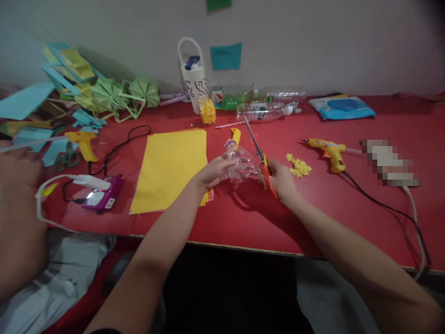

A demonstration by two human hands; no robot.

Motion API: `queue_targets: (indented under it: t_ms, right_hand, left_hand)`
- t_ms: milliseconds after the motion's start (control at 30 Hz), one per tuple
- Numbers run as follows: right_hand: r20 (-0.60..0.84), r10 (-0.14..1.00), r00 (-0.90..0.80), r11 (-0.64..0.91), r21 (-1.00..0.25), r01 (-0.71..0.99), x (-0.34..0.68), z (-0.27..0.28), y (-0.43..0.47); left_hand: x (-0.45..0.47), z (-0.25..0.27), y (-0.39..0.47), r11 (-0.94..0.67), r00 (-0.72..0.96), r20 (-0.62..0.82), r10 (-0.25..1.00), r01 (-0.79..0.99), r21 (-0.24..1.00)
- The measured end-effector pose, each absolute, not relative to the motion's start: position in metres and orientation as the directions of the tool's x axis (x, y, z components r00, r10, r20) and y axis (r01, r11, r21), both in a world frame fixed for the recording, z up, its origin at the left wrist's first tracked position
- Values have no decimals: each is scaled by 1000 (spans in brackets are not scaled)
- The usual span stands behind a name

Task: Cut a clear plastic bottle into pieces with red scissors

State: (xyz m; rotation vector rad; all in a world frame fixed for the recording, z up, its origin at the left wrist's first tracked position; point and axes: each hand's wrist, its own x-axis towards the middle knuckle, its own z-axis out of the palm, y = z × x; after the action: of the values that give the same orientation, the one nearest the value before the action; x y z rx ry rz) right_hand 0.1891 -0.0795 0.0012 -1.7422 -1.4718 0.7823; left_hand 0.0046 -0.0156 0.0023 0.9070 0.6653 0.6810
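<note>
My left hand (219,170) grips a clear plastic bottle piece (243,164) with a purple neck ring, held just above the table. In my right hand (281,178) is a pair of scissors (266,169) with orange-red handles, its blades pointing up and away beside the plastic. The right fingers are close to the cut end of the bottle piece; whether they touch it I cannot tell. Behind the bottle piece lies a yellow cutter (236,135). Small yellow paper stars (299,167) are heaped right of my right hand.
Yellow paper sheets (170,171) lie to the left, near a purple power strip (104,195). A yellow glue gun (328,152) with a cord rests at right. Plastic bottles (260,111) and a wipes pack (342,107) line the back. Another person's arm (21,208) is at far left.
</note>
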Motion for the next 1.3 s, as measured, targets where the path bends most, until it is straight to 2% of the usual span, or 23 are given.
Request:
queue_targets:
  t_ms: [200, 333, 400, 467, 567, 667, 800, 1033, 1300]
  right_hand:
    - [56, 989, 135, -66, -648, 759, 184, 7, -83]
    - [52, 996, 71, -29, -569, 822, 181, 5, -84]
    - [45, 997, 62, -23, -593, 805, 182, 6, -84]
    - [18, 999, 49, -24, -674, 738, 183, 8, -85]
    - [-97, 995, -33, -63, -832, 551, 186, 14, -88]
    - [-226, 959, -170, -137, -897, 420, 189, 23, -92]
    - [-314, 908, -275, -148, -858, 492, 189, 33, -97]
    - [-376, 872, -314, -108, -773, 625, 188, 30, -100]
    - [-381, 867, -321, -120, -785, 608, 188, 26, -102]
  left_hand:
    - [18, -1, -20, 474, 538, -256, 803, -317, 822]
    - [27, -2, -24, 412, 461, -245, 853, -309, 857]
    - [29, -3, -23, 370, 406, -230, 884, -309, 876]
    - [27, -5, -18, 340, 333, -228, 915, -332, 880]
    - [17, -8, -4, 269, 175, -218, 960, -376, 887]
    - [3, -8, 11, 185, 32, -190, 981, -419, 889]
    - [-12, -7, 23, 112, -129, -190, 973, -453, 884]
    - [-14, -6, 23, 44, -202, -158, 967, -478, 877]
    - [-7, -7, 18, -15, -162, -71, 984, -472, 882]
